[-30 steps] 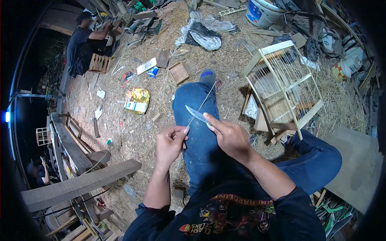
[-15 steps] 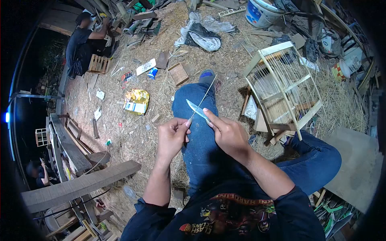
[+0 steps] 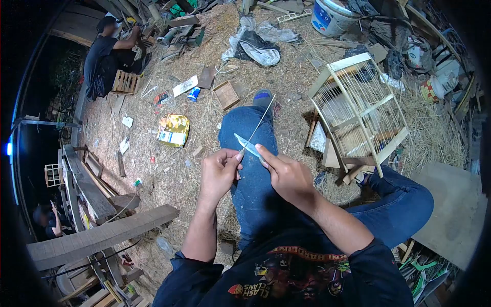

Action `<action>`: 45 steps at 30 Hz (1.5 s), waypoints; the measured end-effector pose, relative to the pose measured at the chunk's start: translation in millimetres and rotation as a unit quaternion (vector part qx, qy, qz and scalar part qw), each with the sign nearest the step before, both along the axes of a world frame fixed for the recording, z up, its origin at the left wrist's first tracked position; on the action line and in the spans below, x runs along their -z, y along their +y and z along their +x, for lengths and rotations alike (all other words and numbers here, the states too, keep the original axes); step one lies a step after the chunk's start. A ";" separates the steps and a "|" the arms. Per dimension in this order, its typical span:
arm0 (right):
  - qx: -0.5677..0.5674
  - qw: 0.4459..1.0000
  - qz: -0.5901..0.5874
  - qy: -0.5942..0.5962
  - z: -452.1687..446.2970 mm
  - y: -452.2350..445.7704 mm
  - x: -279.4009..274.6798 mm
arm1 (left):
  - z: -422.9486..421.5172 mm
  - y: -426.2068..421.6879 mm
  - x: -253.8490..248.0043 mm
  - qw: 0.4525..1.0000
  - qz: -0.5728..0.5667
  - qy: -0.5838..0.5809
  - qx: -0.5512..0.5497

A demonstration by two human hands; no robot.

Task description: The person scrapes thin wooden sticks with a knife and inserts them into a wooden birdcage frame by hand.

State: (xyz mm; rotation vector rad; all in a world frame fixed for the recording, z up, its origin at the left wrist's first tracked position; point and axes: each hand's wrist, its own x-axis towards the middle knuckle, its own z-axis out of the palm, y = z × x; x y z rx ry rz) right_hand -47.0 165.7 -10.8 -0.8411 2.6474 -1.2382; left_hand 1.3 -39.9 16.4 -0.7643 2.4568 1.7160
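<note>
L hand (image 3: 220, 173): grip closed on the lower end of a thin stick (image 3: 262, 118), held over the jeans knee (image 3: 245, 128). R hand (image 3: 291, 179): grip wrapped round the knife (image 3: 247, 145), index finger along the blade's back, blade crossing the stick just above L fingers. Birdcage (image 3: 360, 112) on the straw-strewn floor (image 3: 204, 128), tilted, R of knee; small wooden box (image 3: 225, 95) near the foot.

yellow packet (image 3: 173, 131) on littered ground (image 3: 161, 187)
</note>
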 end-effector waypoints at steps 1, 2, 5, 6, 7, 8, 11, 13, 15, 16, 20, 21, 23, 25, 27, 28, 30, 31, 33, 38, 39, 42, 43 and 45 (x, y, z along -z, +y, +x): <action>-0.009 1.000 -0.004 0.012 0.1 0.3 1.7 | 0.1 0.0 -0.3 1.000 -0.001 -0.003 -0.001; -0.018 1.000 -0.009 0.023 0.3 0.2 2.7 | 0.5 -0.7 0.7 1.000 -0.001 -0.003 -0.001; -0.007 1.000 -0.012 0.006 2.2 -1.0 -1.8 | 1.2 -2.2 3.5 1.000 0.009 0.006 0.003; -0.008 1.000 -0.011 0.006 2.1 -0.6 -3.0 | 1.2 -1.8 2.6 1.000 0.005 0.003 0.001; -0.007 1.000 -0.013 0.002 1.9 -0.5 -4.1 | 1.4 -2.0 2.0 1.000 0.001 0.000 0.000; -0.007 1.000 -0.014 -0.002 1.5 -0.6 -4.5 | 1.9 -2.8 2.6 1.000 0.001 0.000 -0.001; -0.026 1.000 -0.014 0.007 0.9 1.1 -3.8 | 2.2 -3.3 3.8 1.000 0.004 0.004 0.001; -0.029 0.999 -0.009 0.009 1.7 0.9 -4.3 | 1.3 -2.4 1.0 1.000 0.010 -0.009 -0.003; -0.032 0.999 -0.003 0.010 1.8 0.7 -3.5 | 1.7 -3.2 2.0 1.000 0.014 -0.004 -0.002; -0.028 1.000 -0.012 0.008 1.2 0.3 -1.8 | 2.3 -3.8 2.6 1.000 0.019 0.002 -0.001; -0.007 1.000 -0.016 -0.013 0.6 -2.6 -5.6 | 10.3 -4.8 -0.3 0.998 0.063 0.026 -0.006; -0.007 1.000 -0.016 -0.013 0.1 -2.8 -5.1 | 15.0 -3.7 -3.6 0.999 0.050 0.017 -0.013; 0.005 1.000 -0.019 -0.001 -1.7 -3.1 -4.0 | 22.3 -3.9 -4.1 0.999 0.037 0.007 -0.019; -0.001 1.000 -0.014 0.009 -4.0 -2.7 -0.1 | 27.6 -5.7 0.4 0.999 -0.015 0.022 -0.022; -0.011 1.000 -0.009 0.020 -4.1 -4.0 0.9 | 29.1 -5.4 6.6 0.999 -0.021 0.021 -0.035; -0.013 1.000 -0.006 0.027 -3.7 -4.7 0.4 | 28.5 -4.4 9.1 0.998 -0.027 0.021 -0.045; -0.015 0.999 -0.002 0.034 -2.2 -5.2 -1.7 | 26.5 -2.1 12.2 0.998 -0.028 0.032 -0.044; -0.013 0.999 0.010 0.045 -0.9 -5.7 -4.4 | 25.5 -1.4 13.0 0.998 -0.030 0.041 -0.042; -0.011 0.998 0.023 0.056 0.5 -5.7 -3.1 | 23.5 0.1 12.0 0.998 -0.020 0.038 -0.046; 0.002 0.998 0.008 0.069 7.3 -6.9 2.7 | 21.1 2.3 13.2 0.998 -0.015 0.034 -0.049; 0.002 0.998 0.008 0.070 8.0 -6.4 1.4 | 20.9 2.5 13.3 0.998 -0.004 0.035 -0.050; -0.009 0.997 0.026 0.075 12.7 -6.9 -0.5 | 20.0 3.6 8.4 0.998 0.008 0.033 -0.048; -0.007 0.997 0.022 0.078 15.0 -7.5 0.3 | 19.3 4.4 6.8 0.998 0.010 0.030 -0.045; -0.007 0.996 0.018 0.082 13.9 -7.4 0.3 | 19.4 3.6 6.4 0.998 0.019 0.025 -0.046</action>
